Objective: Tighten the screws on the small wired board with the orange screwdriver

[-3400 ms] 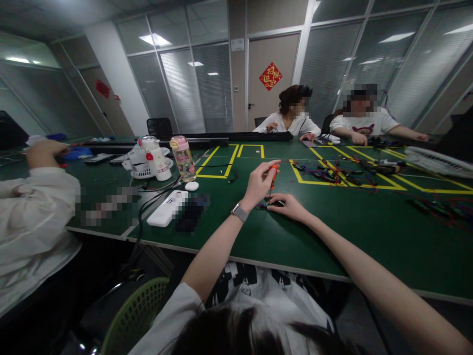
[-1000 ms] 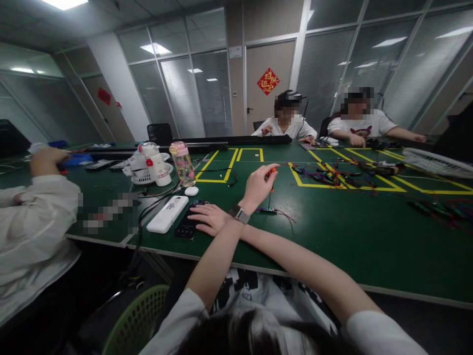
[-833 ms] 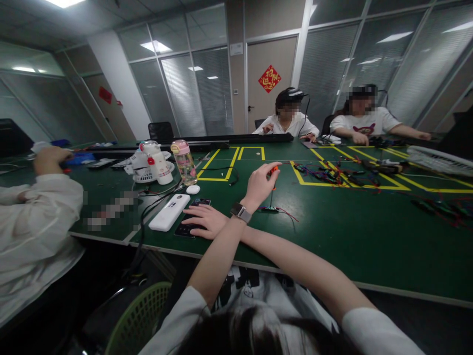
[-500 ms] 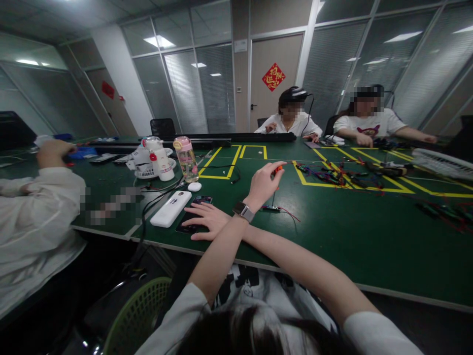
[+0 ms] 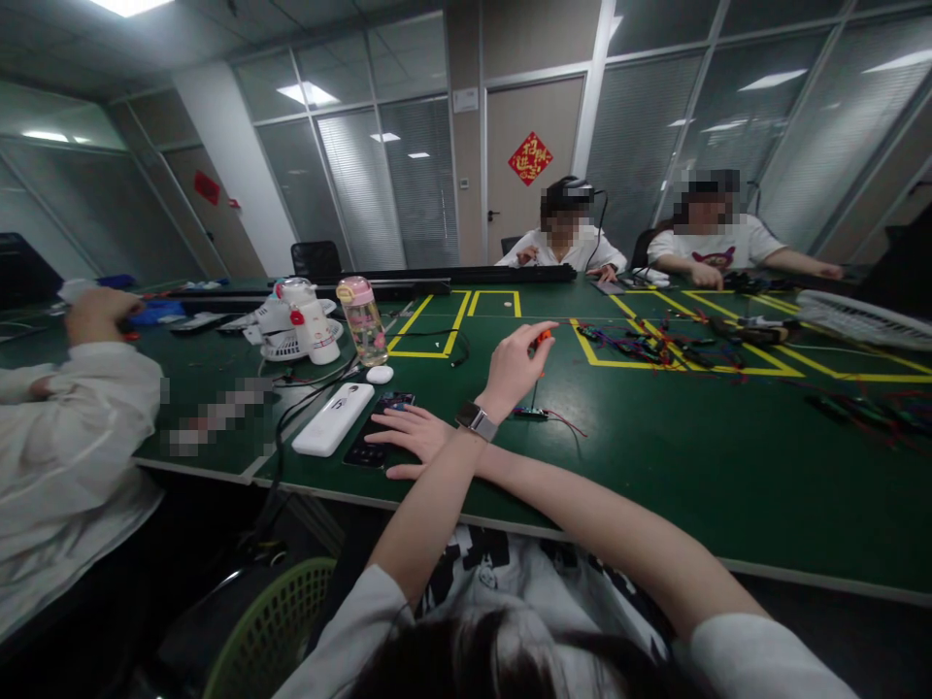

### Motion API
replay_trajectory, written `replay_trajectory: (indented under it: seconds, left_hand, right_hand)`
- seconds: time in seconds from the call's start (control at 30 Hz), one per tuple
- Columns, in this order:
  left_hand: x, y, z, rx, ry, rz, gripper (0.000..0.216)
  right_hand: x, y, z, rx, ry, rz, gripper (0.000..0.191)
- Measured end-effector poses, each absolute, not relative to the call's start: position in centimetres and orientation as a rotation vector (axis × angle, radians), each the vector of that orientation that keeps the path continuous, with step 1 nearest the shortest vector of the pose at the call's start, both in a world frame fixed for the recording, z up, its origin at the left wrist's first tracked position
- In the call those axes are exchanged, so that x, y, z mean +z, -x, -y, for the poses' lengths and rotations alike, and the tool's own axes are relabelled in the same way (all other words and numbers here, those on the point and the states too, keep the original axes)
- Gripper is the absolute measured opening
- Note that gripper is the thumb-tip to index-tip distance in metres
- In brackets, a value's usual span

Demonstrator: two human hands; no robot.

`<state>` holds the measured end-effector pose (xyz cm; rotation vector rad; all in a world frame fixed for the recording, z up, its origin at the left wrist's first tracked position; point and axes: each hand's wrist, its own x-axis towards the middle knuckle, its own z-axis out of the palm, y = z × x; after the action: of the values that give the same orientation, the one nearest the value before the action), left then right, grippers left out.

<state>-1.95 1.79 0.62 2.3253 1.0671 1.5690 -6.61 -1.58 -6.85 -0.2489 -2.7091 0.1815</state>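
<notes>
Here's the small circuit board (image 5: 531, 414), flat on the green table (image 5: 691, 466), a thin red wire (image 5: 572, 422) trailing off its right end. Plenty of bare green lies to its right and down to the near edge; beyond, a tangle of wires (image 5: 637, 345) sits among yellow tape lines (image 5: 764, 371). To the left it's tighter: crossed forearms, then the phone (image 5: 364, 451) with a white power bank (image 5: 333, 419) just beside it.

And what a change from the first frame! The right hand (image 5: 415, 435) was down at the board; now that arm passes beneath the left wrist, fingers spread over the phone, nothing gripped. The left hand (image 5: 515, 367) stays up at the screwdriver (image 5: 545, 338), thumb and fingers closed around its orange handle, the upright shaft running down to the board.
</notes>
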Motion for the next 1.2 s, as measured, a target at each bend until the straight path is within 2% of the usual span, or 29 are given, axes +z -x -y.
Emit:
replay_trajectory:
  seconds: [0.1,0.33,0.53,0.67,0.77,0.83,0.9,0.97,1.2]
  left_hand:
    - [0.7,2.1,-1.8,1.570,-2.318,-1.076,0.025]
    - [0.8,1.0,-1.2,1.505,-2.379,-0.963,0.027]
    - [0.7,1.0,-1.2,1.516,-2.363,-0.971,0.027]
    - [0.3,2.0,-2.1,1.569,-2.251,-0.917,0.024]
    - [0.1,2.5,-2.4,1.597,-2.187,-0.888,0.023]
    - [0.0,2.6,-2.4,1.602,-2.156,-0.878,0.023]
    - [0.0,2.7,-2.3,1.597,-2.139,-0.875,0.025]
    - [0.1,2.8,-2.0,1.578,-2.143,-0.879,0.028]
    - [0.7,3.1,-1.0,1.609,-2.242,-0.888,0.033]
  right_hand:
    - [-7.5,3.8,1.1,0.125,0.248,2.677,0.056]
    - [-8.4,-3.6,0.9,-0.089,0.406,2.574,0.020]
    - [-7.2,-8.2,2.5,-0.244,0.356,2.477,0.024]
    - [-6.7,-12.2,1.3,-0.288,0.573,2.278,0.028]
    - [-6.8,-14.0,-0.5,-0.160,0.886,1.966,0.024]
    - [-6.8,-14.5,-1.4,0.080,1.006,1.946,0.022]
    - [-6.8,-14.6,-2.0,0.363,1.052,2.099,0.038]
    - [-6.7,-14.5,-2.2,0.553,1.067,2.239,0.044]
    - [-5.6,-14.8,-2.4,0.635,1.108,2.342,0.030]
